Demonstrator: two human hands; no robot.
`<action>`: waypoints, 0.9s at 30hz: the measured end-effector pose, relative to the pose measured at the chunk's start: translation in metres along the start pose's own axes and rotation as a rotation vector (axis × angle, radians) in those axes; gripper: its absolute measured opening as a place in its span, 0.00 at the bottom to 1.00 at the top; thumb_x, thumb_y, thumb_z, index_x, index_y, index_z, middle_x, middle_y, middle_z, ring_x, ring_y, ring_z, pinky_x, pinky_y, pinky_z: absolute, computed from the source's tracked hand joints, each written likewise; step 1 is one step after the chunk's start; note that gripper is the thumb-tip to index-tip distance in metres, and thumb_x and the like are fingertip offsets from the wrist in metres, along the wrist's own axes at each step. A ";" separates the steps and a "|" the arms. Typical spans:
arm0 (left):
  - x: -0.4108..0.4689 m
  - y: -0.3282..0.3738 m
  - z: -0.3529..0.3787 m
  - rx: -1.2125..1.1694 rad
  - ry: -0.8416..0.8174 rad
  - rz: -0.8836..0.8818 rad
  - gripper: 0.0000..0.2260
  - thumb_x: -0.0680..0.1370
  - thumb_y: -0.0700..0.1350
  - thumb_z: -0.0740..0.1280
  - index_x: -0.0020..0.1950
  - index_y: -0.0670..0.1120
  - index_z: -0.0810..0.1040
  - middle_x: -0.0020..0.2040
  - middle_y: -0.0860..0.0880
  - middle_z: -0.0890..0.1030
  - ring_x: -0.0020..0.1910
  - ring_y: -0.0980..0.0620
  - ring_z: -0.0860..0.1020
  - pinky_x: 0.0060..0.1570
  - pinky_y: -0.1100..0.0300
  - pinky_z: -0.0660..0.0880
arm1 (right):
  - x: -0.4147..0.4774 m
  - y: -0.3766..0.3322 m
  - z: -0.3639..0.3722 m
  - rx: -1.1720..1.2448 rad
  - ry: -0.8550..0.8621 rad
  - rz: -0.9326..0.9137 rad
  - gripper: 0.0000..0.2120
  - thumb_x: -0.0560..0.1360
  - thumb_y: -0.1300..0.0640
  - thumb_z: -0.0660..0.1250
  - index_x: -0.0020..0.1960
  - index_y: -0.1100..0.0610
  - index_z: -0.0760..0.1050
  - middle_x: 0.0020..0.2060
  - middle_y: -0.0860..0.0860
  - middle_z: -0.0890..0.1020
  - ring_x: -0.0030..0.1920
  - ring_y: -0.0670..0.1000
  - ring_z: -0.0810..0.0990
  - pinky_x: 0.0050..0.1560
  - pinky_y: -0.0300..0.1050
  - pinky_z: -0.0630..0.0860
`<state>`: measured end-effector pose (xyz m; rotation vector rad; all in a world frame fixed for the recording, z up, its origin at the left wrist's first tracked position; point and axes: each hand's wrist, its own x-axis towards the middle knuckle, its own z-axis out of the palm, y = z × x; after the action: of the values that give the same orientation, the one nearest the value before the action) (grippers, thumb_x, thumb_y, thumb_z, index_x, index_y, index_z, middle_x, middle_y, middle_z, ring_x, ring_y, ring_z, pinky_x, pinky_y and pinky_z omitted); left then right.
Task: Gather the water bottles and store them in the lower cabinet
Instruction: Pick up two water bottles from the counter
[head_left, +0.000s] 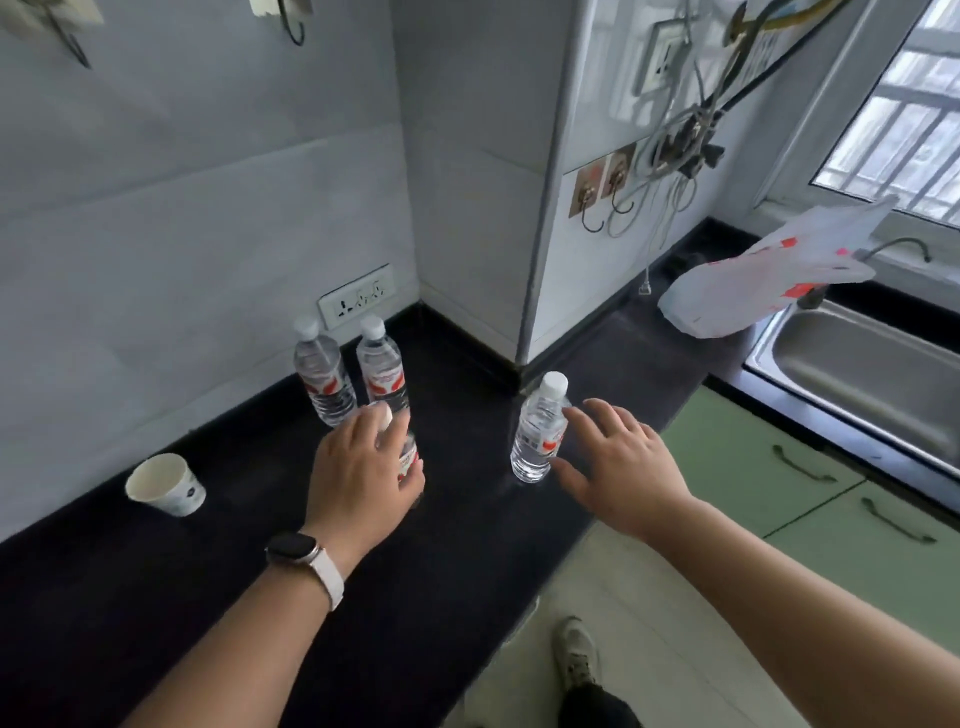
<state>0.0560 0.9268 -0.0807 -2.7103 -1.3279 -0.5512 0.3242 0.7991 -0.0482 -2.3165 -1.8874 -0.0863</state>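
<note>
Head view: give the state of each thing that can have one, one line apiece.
Left hand: gripping the front bottle.
Front bottle: upright, held.
Right hand: open, fingers spread beside the right bottle.
Right bottle: upright, capped, not gripped.
Back left bottle: upright, capped.
Back right bottle: upright, capped.
Paper cup: upright, looks empty.
Cabinet doors: shut.

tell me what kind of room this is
Most likely a home kitchen: a stainless steel sink with a tap by the window, a black countertop along tiled walls, and green lower cabinets with handles beneath it.
</note>
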 end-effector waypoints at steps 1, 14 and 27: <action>0.000 -0.001 0.002 -0.017 -0.001 -0.046 0.27 0.72 0.50 0.75 0.68 0.40 0.75 0.63 0.38 0.77 0.60 0.37 0.78 0.51 0.43 0.78 | 0.007 0.003 0.005 0.032 -0.022 0.022 0.30 0.77 0.38 0.62 0.73 0.53 0.66 0.66 0.53 0.73 0.66 0.59 0.72 0.62 0.55 0.72; 0.016 0.027 0.030 -0.597 0.074 -0.812 0.20 0.76 0.44 0.75 0.63 0.56 0.73 0.55 0.63 0.77 0.51 0.65 0.77 0.54 0.61 0.74 | 0.081 0.045 0.065 0.617 -0.283 0.205 0.40 0.71 0.38 0.70 0.76 0.49 0.57 0.72 0.47 0.68 0.68 0.50 0.70 0.62 0.49 0.71; 0.025 0.043 0.067 -0.693 0.098 -1.210 0.31 0.71 0.48 0.80 0.70 0.53 0.70 0.60 0.54 0.81 0.57 0.56 0.80 0.60 0.53 0.77 | 0.124 0.076 0.093 0.890 -0.509 -0.035 0.33 0.66 0.45 0.78 0.62 0.37 0.62 0.54 0.37 0.76 0.54 0.42 0.78 0.53 0.42 0.75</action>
<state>0.1229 0.9339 -0.1306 -1.7785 -3.0981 -1.3605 0.4194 0.9185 -0.1290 -1.7427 -1.6199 1.1755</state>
